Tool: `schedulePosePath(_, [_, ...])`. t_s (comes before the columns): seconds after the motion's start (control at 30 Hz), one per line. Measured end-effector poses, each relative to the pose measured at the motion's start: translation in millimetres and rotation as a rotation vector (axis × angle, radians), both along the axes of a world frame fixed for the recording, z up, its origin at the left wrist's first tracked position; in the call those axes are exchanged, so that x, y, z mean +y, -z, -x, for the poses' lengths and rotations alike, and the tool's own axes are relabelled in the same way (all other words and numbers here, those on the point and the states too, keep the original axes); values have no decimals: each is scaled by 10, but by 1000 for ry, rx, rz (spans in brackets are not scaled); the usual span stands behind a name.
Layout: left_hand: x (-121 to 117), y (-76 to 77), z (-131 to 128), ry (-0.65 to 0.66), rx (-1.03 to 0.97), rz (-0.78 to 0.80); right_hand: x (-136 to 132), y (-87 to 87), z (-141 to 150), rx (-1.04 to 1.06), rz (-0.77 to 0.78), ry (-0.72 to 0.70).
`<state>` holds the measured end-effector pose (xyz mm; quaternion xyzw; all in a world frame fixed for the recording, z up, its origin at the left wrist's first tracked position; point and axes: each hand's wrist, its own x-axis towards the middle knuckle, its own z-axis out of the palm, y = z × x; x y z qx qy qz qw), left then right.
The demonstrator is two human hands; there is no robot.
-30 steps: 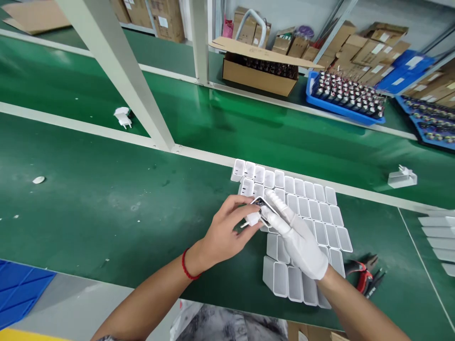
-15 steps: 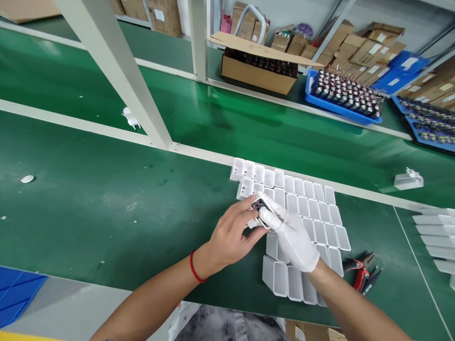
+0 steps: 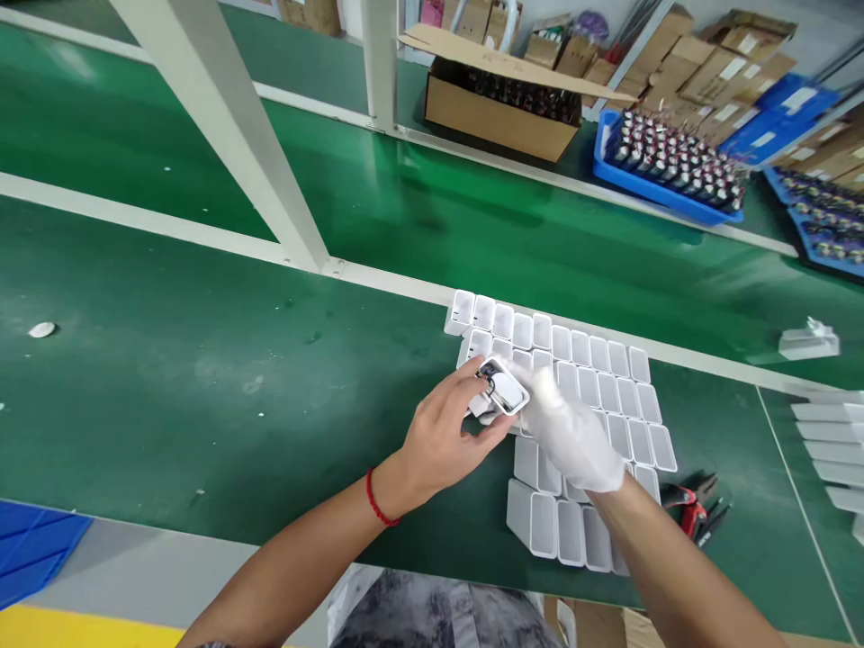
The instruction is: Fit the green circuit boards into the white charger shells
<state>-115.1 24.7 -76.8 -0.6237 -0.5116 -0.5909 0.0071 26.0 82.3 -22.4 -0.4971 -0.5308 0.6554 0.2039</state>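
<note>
Interior fitting apparently underway: bare left hand (image 3: 442, 438) clasps white rectangular plastic housing (image 3: 522, 404); white-gloved right hand (image 3: 575, 441) beside it, grip indeterminable; next move needs steadiness.

2 forearms (image 3: 310, 551) extended forward, bare left hand (image 3: 442, 441) curled, gloved right hand (image 3: 573, 439) blurred alongside

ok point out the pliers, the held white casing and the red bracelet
pliers (image 3: 693, 516): head view, on a red handle
white casing (image 3: 522, 407): head view, on its rim
red bracelet (image 3: 373, 501): head view, on its band
</note>
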Motion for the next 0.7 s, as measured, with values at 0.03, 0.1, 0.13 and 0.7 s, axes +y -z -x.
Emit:
schedulePosePath(0.03, [-1, -13, 7, 8, 6, -11, 21, -52, -53, -12, -27, -63])
schedulePosePath(0.1, [-3, -37, 19, 19, 19, -35, 46, -154, -160, -57, -151, -169])
schedulePosePath(0.13, [-4, -46, 25, 20, 23, -52, 50, -197, -206, -103, -265, -214])
schedulePosePath(0.7, [229, 261, 331, 86, 153, 384, 1063, -430, -168, -595, -930, -97])
